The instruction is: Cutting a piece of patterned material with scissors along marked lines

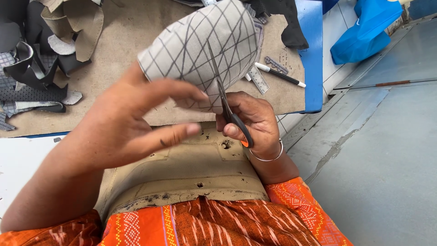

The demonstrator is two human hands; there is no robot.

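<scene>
Cutting a grey fabric piece (205, 45) printed with a dark diamond grid: the left hand (136, 123) is pinching the piece's lower edge between thumb and forefinger, the remaining fingers spreading loosely, and is holding the piece raised above the worktable, so that it is curving up and away from the palm. The right hand (250, 120) is gripping a pair of scissors (227, 100) by their black and orange handles, fingers closed through the loops. The blades are pointing upward across the front of the fabric, just right of the left thumb. A silver bangle (268, 157) is circling the right wrist. Beneath the hands a tan cardboard sheet (127, 41) is covering the table, carrying a black pen with white cap (280, 75), a small clear ruler (258, 79) and, at far left, a heap of dark offcuts (32, 73). A blue bag (364, 32) is lying at upper right.
</scene>
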